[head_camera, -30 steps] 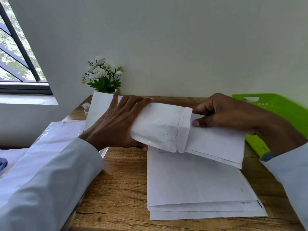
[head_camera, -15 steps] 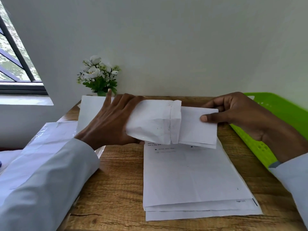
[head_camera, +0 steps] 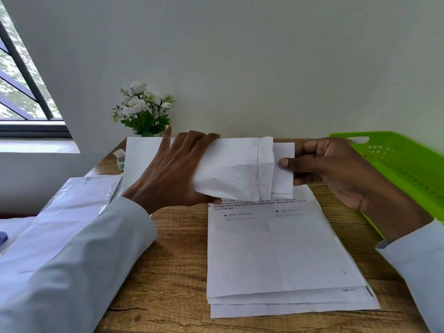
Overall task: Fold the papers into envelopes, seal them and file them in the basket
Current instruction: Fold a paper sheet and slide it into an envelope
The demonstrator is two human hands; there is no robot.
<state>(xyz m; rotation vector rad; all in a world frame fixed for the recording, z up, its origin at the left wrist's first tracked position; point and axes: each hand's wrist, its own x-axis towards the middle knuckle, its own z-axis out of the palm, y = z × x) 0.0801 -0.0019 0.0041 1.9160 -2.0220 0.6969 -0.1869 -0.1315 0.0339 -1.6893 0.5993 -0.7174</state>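
Mid-insertion above the desk: my left hand (head_camera: 173, 169) wraps the closed end of a white paper envelope (head_camera: 230, 169), fingers laid along its top and thumb underneath, while my right hand (head_camera: 331, 169) pinches a folded sheet (head_camera: 283, 164) between thumb and fingers. The envelope's long axis runs from 9 to 3 o'clock, its cuffed mouth facing 3, straight at my right hand — the nearer one for the push. Most of the sheet appears to be inside already; only a short end shows past the cuff. I judge the coming move to be a shove toward 9, kept in line with that axis so the thin, slightly creased paper does not buckle at the mouth. Below lies a stack of flat printed sheets (head_camera: 283, 260) on the wood-grain table (head_camera: 173, 272). The perforated green plastic basket (head_camera: 408, 169) waits at 3 o'clock — beside my right wrist
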